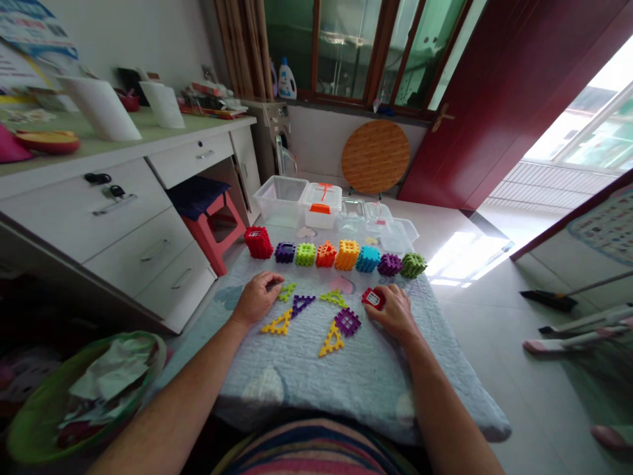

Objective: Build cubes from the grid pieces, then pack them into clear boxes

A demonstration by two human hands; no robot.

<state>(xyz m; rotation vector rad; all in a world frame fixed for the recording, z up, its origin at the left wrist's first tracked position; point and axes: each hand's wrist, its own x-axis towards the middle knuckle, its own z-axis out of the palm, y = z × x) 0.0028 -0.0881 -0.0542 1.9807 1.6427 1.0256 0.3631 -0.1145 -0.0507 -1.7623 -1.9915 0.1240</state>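
Note:
My right hand (pixel 397 310) pinches a red square building piece (pixel 373 299) with a white window insert, low over the cloth. My left hand (pixel 258 297) rests on the cloth with bent fingers and a gap by the thumb. Its fingertips are at the edge of a light green triangle piece (pixel 287 292); whether they touch it I cannot tell. Near it lie a dark purple triangle (pixel 301 305) and a yellow triangle (pixel 278 322). Between my hands are another light green triangle (pixel 334 298), a purple square lattice piece (pixel 348 322) and a yellow triangle (pixel 331 339).
Coloured stacks, from a red stack (pixel 258 243) to a green stack (pixel 413 265), line the cloth-covered table (pixel 376 389). Behind them stand a clear bin (pixel 281 198), a box with orange latches (pixel 322 206) and clear lids. A stool (pixel 210 218) and a green basket (pixel 22 429) are left.

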